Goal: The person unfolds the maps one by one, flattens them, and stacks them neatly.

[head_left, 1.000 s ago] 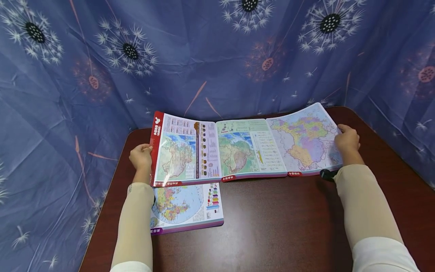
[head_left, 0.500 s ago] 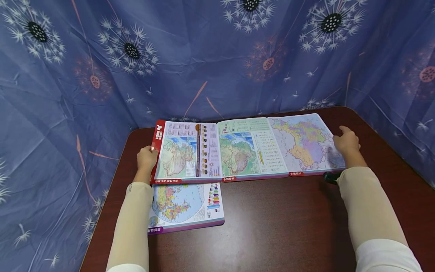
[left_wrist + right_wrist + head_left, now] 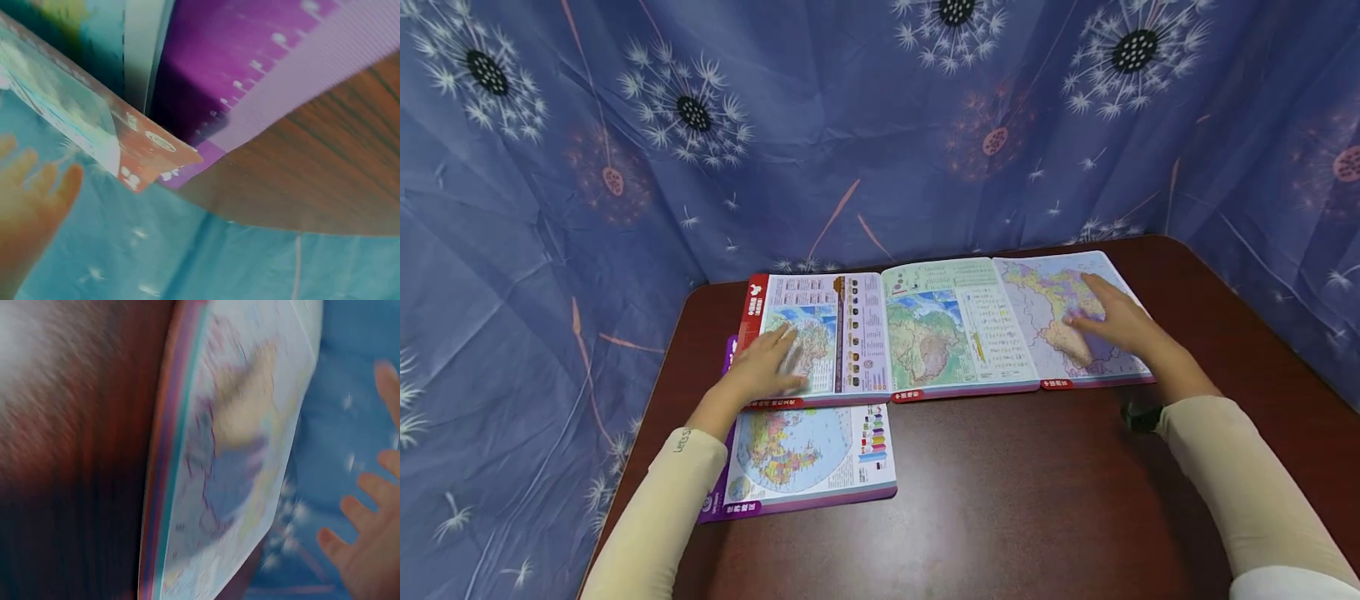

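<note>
On wood-grained table (image 3: 1000,483), glossy three-panel map (image 3: 943,329).

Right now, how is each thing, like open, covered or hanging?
Red-edged paper map booklet: unfolded into three panels, face up.
Purple-edged paper map booklet: face up, partly covered by the red-edged one.
Blue dandelion-print fabric curtain: hanging, creased.
Left hand: open, fingers spread.
Right hand: open, fingers apart.
</note>
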A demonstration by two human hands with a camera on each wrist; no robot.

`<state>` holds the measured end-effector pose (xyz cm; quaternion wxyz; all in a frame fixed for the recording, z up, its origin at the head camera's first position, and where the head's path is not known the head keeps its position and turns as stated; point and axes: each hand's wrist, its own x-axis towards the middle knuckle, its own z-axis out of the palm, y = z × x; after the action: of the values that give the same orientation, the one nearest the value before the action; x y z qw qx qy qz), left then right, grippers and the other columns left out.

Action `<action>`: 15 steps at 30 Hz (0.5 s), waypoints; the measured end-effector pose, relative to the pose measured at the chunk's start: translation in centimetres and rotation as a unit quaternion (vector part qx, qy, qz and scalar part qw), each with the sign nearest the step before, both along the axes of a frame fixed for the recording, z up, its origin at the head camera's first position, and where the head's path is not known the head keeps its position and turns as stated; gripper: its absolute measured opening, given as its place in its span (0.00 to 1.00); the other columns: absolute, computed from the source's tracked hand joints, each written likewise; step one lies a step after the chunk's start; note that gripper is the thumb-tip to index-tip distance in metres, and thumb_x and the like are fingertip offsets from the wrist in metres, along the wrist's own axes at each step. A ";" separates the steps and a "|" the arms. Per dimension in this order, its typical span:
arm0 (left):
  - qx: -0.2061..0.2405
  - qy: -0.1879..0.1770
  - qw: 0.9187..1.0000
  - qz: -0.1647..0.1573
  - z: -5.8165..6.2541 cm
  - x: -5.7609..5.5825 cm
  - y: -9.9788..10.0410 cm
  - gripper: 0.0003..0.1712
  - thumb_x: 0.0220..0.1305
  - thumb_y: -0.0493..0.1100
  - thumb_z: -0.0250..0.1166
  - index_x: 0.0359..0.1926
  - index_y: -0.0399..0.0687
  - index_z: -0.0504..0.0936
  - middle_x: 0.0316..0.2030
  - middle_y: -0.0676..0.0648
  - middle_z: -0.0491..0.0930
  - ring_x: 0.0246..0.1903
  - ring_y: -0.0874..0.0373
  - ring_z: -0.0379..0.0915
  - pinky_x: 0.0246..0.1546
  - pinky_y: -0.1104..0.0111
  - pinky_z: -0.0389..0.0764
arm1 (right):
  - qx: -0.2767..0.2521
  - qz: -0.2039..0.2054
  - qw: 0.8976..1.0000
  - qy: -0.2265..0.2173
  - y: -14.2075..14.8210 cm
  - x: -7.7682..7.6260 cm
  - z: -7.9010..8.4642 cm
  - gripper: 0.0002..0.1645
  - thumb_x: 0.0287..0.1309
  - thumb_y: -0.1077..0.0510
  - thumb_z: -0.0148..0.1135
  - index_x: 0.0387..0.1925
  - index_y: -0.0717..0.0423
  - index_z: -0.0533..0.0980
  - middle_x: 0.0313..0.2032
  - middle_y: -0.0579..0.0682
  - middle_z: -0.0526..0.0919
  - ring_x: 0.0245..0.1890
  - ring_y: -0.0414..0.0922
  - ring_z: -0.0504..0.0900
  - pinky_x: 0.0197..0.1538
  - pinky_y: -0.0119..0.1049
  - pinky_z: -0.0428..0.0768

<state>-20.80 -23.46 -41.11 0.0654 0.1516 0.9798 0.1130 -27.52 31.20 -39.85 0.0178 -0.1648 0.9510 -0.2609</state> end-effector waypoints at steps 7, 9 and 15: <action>-0.033 -0.081 0.994 -0.063 -0.8 1.7 0.6 0.59 0.41 0.65 0.68 0.68 0.45 0.50 0.67 0.38 0.45 0.63 0.36 0.39 0.58 0.42 0.47 | 0.042 0.123 0.990 -0.058 -3.6 2.0 -2.0 0.66 0.35 0.41 0.72 0.65 0.70 0.47 0.63 0.73 0.43 0.63 0.67 0.41 0.59 0.62 0.46; -0.027 -0.083 0.994 -0.060 -0.8 1.9 0.6 0.58 0.41 0.64 0.68 0.68 0.45 0.51 0.67 0.38 0.46 0.63 0.36 0.40 0.58 0.42 0.48 | 0.051 0.134 0.987 -0.079 -4.2 2.6 -2.6 0.67 0.32 0.39 0.72 0.65 0.69 0.47 0.63 0.73 0.43 0.63 0.67 0.41 0.59 0.62 0.46; -0.024 -0.060 0.995 -0.071 -1.1 1.9 0.4 0.54 0.45 0.65 0.65 0.67 0.45 0.55 0.66 0.39 0.50 0.62 0.37 0.46 0.56 0.42 0.52 | 0.082 0.133 0.985 -0.079 -4.9 3.4 -3.5 0.65 0.34 0.36 0.70 0.65 0.66 0.50 0.63 0.71 0.47 0.62 0.66 0.45 0.58 0.61 0.50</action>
<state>-18.87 -23.05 -42.25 0.1353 0.2123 0.9633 0.0937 -24.10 26.26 -43.35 0.1409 -0.2671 0.9342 -0.1899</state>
